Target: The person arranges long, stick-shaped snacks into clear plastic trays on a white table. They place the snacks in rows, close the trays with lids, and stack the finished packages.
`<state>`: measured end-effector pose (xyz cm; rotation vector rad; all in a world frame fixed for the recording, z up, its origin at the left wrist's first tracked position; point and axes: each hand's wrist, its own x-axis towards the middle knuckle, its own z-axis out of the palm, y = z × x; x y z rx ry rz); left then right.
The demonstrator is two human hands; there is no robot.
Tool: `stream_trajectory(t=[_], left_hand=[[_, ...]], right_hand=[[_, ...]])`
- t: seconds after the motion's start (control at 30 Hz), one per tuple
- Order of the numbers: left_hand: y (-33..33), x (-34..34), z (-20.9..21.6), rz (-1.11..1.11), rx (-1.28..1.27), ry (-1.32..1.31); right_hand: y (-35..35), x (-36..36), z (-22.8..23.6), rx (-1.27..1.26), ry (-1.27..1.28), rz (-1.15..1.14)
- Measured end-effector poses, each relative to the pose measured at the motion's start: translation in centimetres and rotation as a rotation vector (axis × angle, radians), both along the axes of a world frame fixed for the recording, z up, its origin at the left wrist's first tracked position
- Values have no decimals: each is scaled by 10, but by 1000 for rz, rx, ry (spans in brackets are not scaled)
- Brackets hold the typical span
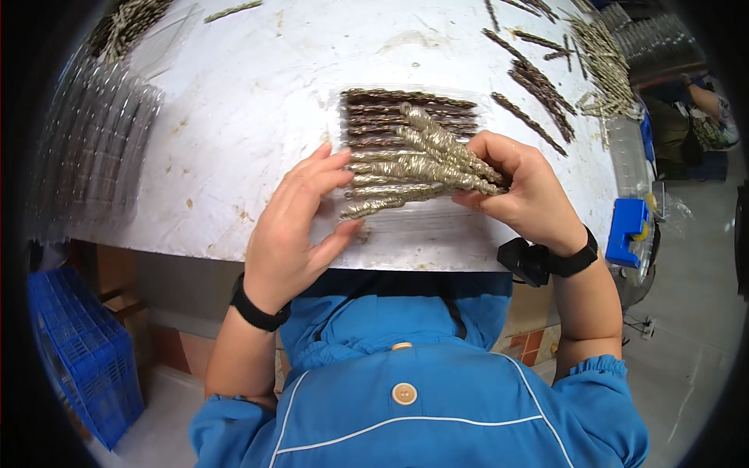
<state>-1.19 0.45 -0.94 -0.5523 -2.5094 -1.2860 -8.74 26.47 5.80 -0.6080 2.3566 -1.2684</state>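
Gold rods [452, 148], pinched in a bunch at one end, splay from a worker's right hand [519, 183] above a clear tray [429, 209] on a white tabletop [250, 140]. Careful placing would seem to call for a light grip, one rod let down at a time, each parallel to its neighbours, with the left hand [292, 226] guiding the free tips. That hand is spread, fingers curved, and appears to hold nothing; whether its fingertips touch the tray's contents cannot be told. The right thumb and fingers are closed on the bunch. The tray lies between the hands, dark rods [374, 121] across its far part, gold ones nearer the worker.
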Motion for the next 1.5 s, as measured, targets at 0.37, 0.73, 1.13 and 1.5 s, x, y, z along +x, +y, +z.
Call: stream_trajectory(t=[0.37, 0.73, 1.13, 1.5], left_hand=[[1, 1, -1, 36, -58, 51], [5, 4, -3, 52, -210, 70], [4, 3, 0, 33, -176, 19], [0, 1, -4, 22, 49, 30]], right_hand=[[-4, 13, -4, 242, 330, -5], [14, 7, 33, 119, 97, -188], [21, -5, 2, 243, 196, 92], [-9, 10, -4, 162, 228, 97]])
